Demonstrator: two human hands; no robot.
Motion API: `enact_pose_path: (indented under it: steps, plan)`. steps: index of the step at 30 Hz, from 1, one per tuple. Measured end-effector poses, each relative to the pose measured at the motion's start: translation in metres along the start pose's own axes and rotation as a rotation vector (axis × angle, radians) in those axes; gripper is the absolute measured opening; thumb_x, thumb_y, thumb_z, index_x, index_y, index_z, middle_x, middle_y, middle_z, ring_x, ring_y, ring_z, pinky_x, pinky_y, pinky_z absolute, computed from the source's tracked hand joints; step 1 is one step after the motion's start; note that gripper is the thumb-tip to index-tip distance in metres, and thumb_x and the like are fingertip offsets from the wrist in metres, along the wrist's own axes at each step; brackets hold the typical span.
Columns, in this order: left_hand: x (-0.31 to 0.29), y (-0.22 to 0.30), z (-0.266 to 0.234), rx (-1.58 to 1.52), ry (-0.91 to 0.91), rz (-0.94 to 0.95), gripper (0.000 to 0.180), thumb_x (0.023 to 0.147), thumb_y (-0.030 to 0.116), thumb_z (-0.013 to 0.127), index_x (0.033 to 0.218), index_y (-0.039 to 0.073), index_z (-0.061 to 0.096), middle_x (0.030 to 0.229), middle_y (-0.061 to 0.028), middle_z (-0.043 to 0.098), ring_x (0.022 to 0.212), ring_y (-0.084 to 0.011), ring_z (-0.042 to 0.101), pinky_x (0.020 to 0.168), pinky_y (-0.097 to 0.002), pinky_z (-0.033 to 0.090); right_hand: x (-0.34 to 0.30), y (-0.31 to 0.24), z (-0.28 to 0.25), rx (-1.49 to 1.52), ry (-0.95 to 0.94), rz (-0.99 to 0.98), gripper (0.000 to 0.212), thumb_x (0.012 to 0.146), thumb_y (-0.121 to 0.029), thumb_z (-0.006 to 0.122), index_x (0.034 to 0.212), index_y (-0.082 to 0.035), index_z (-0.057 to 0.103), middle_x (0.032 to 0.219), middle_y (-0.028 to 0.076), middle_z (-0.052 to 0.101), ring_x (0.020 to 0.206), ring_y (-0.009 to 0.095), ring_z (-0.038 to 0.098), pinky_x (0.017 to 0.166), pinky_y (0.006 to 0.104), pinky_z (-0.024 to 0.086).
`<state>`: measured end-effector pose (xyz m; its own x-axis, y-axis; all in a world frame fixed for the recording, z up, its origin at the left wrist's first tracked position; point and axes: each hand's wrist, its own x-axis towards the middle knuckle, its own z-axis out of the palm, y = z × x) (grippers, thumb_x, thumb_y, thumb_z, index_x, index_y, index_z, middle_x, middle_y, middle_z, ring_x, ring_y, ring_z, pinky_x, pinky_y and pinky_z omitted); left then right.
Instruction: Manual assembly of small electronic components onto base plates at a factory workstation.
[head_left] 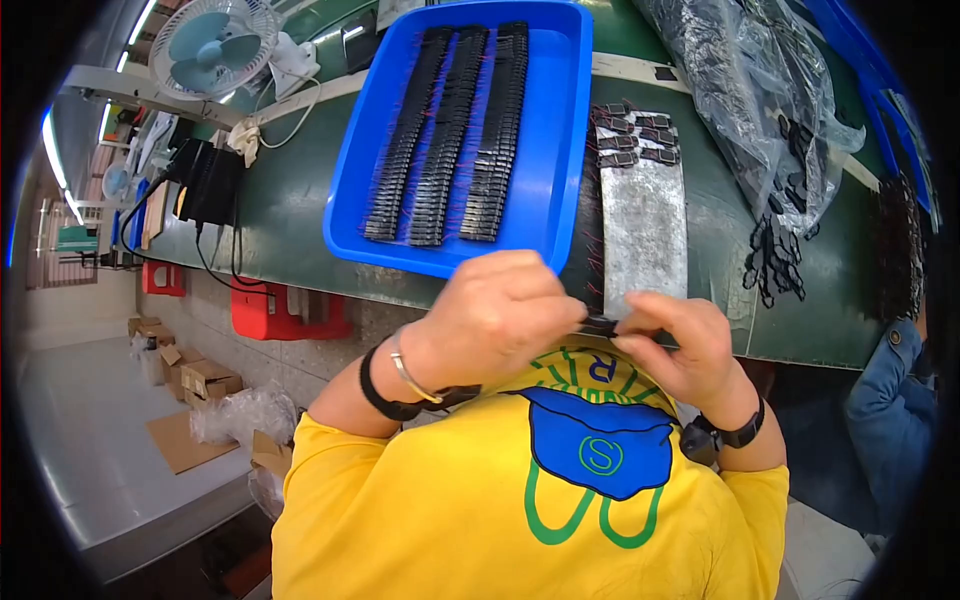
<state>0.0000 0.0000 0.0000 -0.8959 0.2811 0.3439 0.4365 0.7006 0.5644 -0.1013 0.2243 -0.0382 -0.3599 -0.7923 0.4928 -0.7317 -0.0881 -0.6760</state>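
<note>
Close to my chest, at the table's front edge, both hands pinch a small black part point(600, 326). My left hand point(500, 312) is closed on one end of it, and the fingertips of my right hand point(682, 340) grip the other. Most of the part is hidden by my fingers. Just beyond them lies a scuffed silver-grey plate point(645, 225), with several small black parts point(658, 137) set in two columns at its far end. Thin red wires point(592, 250) run along the plate's left side.
A blue tray point(350, 215) on the green table point(285, 205) holds three long rows of black parts point(497, 150) with red wires. Clear plastic bags point(760, 90) and loose black parts point(775, 262) lie at right, near another person's sleeve point(890, 385). A fan point(213, 48) stands far left.
</note>
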Motion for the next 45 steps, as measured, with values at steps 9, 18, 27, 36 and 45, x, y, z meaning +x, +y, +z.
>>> enact_pose_path:
  steps: [9, 18, 27, 36, 45]
  plan:
    - [-0.033, -0.068, -0.048, 0.284, -0.079, -0.218, 0.009, 0.070, 0.009, 0.072, 0.078, 0.006, 0.068, 0.073, -0.0084, 0.064, 0.070, -0.0277, 0.062, 0.065, -0.0372, 0.050, -0.012, 0.000, -0.018, 0.016, 0.174, 0.175, 0.018, 0.076, 0.004, 0.068, 0.093, 0.002, 0.063, 0.071, 0.010, 0.064, 0.058, 0.018, 0.062, 0.054, 0.0258, 0.046]
    - [-0.022, -0.075, -0.047, 0.320, -0.301, -0.315, 0.007, 0.072, 0.008, 0.069, 0.076, 0.005, 0.065, 0.076, -0.0107, 0.065, 0.077, -0.0305, 0.063, 0.070, -0.0410, 0.051, -0.018, -0.001, -0.020, -0.080, 0.216, 0.187, 0.017, 0.072, 0.004, 0.071, 0.087, 0.000, 0.063, 0.072, 0.011, 0.066, 0.058, 0.021, 0.063, 0.052, 0.0271, 0.046]
    - [-0.013, -0.072, -0.053, 0.377, -0.333, -0.329, 0.009, 0.071, 0.010, 0.069, 0.076, 0.006, 0.063, 0.077, -0.0107, 0.063, 0.082, -0.0306, 0.061, 0.072, -0.0409, 0.050, -0.012, 0.008, -0.029, -0.095, 0.196, 0.156, 0.018, 0.076, 0.007, 0.066, 0.093, 0.003, 0.062, 0.072, 0.010, 0.063, 0.056, 0.015, 0.058, 0.052, 0.0242, 0.043]
    - [-0.022, -0.064, -0.060, 0.438, -0.287, -0.271, 0.011, 0.069, 0.009, 0.071, 0.077, 0.006, 0.065, 0.077, -0.0093, 0.062, 0.080, -0.0281, 0.059, 0.071, -0.0379, 0.048, 0.054, 0.058, -0.054, -0.191, 0.191, 0.404, 0.014, 0.077, -0.004, 0.071, 0.088, -0.001, 0.066, 0.082, 0.007, 0.060, 0.065, 0.015, 0.055, 0.059, 0.0252, 0.044]
    - [-0.024, -0.032, -0.058, 0.211, -0.111, -0.225, 0.011, 0.071, 0.007, 0.072, 0.080, 0.004, 0.066, 0.077, -0.0086, 0.063, 0.074, -0.0270, 0.059, 0.067, -0.0364, 0.047, 0.068, 0.091, -0.041, -0.454, 0.084, 0.270, 0.019, 0.074, -0.009, 0.074, 0.091, -0.004, 0.067, 0.080, 0.007, 0.056, 0.064, 0.018, 0.055, 0.059, 0.0280, 0.046]
